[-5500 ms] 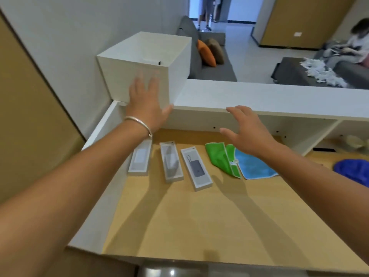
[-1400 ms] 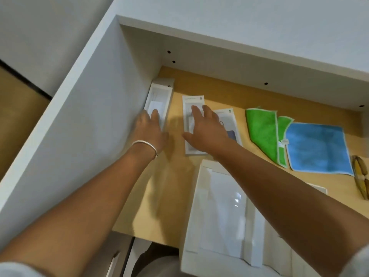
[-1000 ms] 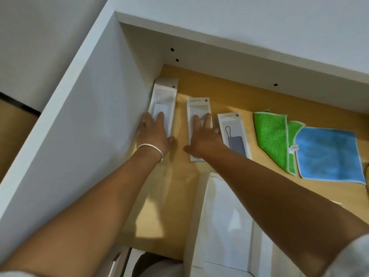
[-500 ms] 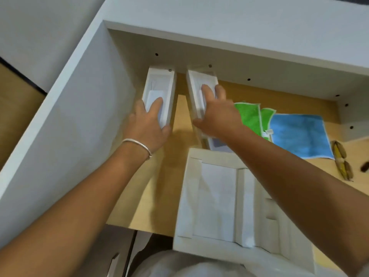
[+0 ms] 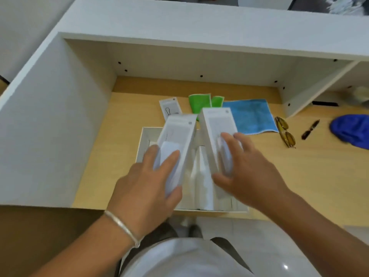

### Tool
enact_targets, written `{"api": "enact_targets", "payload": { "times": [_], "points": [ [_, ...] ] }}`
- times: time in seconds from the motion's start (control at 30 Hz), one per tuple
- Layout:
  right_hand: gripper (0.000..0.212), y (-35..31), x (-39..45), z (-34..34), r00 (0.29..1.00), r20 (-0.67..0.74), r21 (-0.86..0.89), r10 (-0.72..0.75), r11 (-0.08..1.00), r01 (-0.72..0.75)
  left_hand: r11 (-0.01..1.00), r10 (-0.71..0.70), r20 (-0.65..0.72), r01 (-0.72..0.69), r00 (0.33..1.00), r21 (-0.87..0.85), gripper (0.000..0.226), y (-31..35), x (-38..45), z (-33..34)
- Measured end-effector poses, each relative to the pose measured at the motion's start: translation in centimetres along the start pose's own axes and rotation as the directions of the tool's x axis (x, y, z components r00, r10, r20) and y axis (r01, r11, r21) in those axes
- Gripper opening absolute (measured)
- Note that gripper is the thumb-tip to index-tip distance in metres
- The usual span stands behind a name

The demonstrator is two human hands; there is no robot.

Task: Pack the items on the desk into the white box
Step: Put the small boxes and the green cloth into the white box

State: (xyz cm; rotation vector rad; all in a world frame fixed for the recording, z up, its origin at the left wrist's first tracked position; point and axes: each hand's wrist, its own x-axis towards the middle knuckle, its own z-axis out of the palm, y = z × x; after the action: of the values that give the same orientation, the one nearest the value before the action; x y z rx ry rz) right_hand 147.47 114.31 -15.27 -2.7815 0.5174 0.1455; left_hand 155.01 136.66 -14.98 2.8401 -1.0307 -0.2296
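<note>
A: What fills the frame?

B: A wooden desk (image 5: 299, 176) under a white shelf unit (image 5: 179, 21) that spans the top of the frame. At lower centre, the open white box (image 5: 143, 140) sits at the desk's near edge.

A: And the hands?

B: Both are over that box. The left hand (image 5: 147, 188), with a silver bracelet (image 5: 121, 226) at the wrist, is clamped on a slim white package (image 5: 179, 132) tilted above the box's left half. The right hand (image 5: 245, 172) grips a second white package (image 5: 215, 124), just beside the first and likewise raised.

A: What lies on the desk itself?

B: Above centre, a blue cloth (image 5: 249, 114), a green cloth (image 5: 199, 102) touching its left edge, and a third white package (image 5: 169, 106) lying flat just left of that. At right, part of a dark blue object (image 5: 351, 128), yellow-tinted glasses (image 5: 285, 130) and a small dark pen-like item (image 5: 310, 129), blurred.
</note>
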Motion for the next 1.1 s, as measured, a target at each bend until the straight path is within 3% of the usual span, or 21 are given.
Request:
{"api": "enact_targets", "payload": {
  "times": [0.23, 0.57, 0.8, 1.1],
  "points": [
    [0.088, 0.4, -2.5, 3.2, 0.981, 0.191, -0.003, -0.042, 0.999, 0.043, 0.988, -0.128, 0.194, 0.108, 0.973, 0.109, 0.066, 0.8, -0.7, 4.0],
    [0.082, -2.4, 1.9, 7.8, 0.978, 0.206, -0.057, 0.039, 0.998, -0.028, 0.982, -0.188, 0.239, 0.174, 0.953, 0.076, 0.067, -0.2, 3.2, 8.9],
    [0.077, -3.4, 2.9, 12.6, 0.970, 0.211, -0.072, 0.117, 0.992, -0.104, 0.962, -0.255, 0.392, 0.274, 0.884, 0.008, 0.095, -1.1, 5.0, 10.9],
    [0.095, -2.3, 3.1, 14.3, 0.946, 0.265, -0.091, 0.186, 0.982, -0.168, 0.935, -0.292, 0.543, 0.354, 0.787, -0.012, 0.121, -1.0, 6.2, 12.6]
  ]
}}
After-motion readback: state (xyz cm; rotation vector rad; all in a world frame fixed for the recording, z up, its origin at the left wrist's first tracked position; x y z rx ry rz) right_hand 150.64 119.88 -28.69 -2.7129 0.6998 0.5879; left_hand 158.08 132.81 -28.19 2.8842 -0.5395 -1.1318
